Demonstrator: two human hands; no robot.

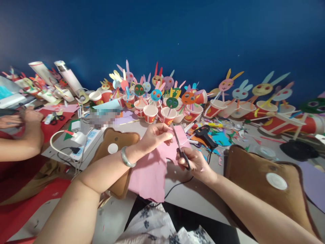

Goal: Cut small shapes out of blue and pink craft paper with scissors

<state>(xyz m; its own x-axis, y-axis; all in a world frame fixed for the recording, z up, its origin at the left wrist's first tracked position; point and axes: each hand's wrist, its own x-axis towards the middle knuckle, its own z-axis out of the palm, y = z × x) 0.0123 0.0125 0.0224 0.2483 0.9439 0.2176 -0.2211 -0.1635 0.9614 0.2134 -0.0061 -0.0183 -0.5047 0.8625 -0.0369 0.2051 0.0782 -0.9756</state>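
Note:
My left hand (158, 135) is closed in a pinch on a sheet of pink paper (149, 176), which hangs down toward the table's front edge. In my right hand (194, 162) is a pair of scissors (184, 156) with dark handles, my fingers in the loops. The narrow blades point up and away, close to my left fingertips and against the paper. How far the blades are parted I cannot tell. Behind my hands stand several red-and-white paper cups (168, 116) with paper rabbit heads (156, 95) on strips.
A black glue gun (206, 136) lies among coloured scraps (223, 138) to the right. Brown cushions (243, 169) flank my arms. At left are a power strip (87, 144) with plugs and cords, and a co-worker's hands (33, 117) near another pair of scissors (57, 118).

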